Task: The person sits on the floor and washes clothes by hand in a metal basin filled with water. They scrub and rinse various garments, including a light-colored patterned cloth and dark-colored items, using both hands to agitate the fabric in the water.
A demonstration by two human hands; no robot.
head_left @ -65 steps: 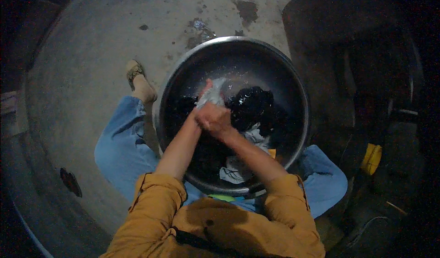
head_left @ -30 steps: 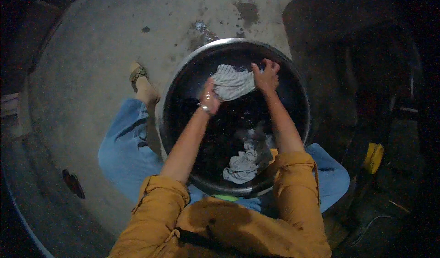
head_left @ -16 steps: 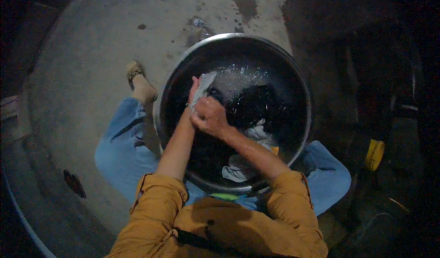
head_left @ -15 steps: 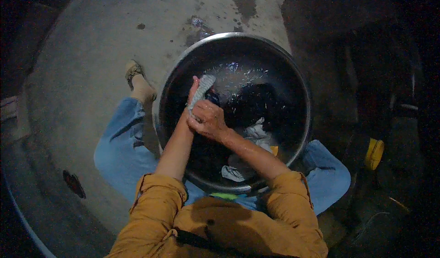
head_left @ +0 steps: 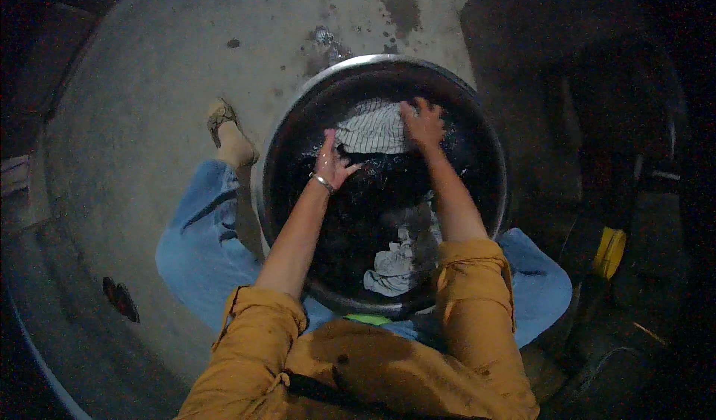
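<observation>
A large round metal basin [head_left: 377, 59] with dark, wet contents sits between my knees. Spread across its far part is a white cloth with dark stripes [head_left: 373, 127]. My left hand [head_left: 333, 165], wearing a bracelet at the wrist, is at the cloth's left edge with thumb and fingers apart. Over on the cloth's right edge my right hand [head_left: 425, 126] has its fingers spread, the thumb side against the fabric; its grip is none that I can see. A crumpled whitish cloth [head_left: 391, 268] lies in the near part of the basin.
My jeans-clad legs [head_left: 198, 218] flank the basin, with a shoe [head_left: 221, 114] on the left foot. Wet patches mark the concrete floor [head_left: 164, 69]. A dark reddish item [head_left: 121, 299] lies at left, a yellow object [head_left: 610, 253] at right. The right side is very dark.
The striped cloth, bunched between my joined hands before, is now spread out in the far part of the basin. My hands have come apart, the right one moving far and right.
</observation>
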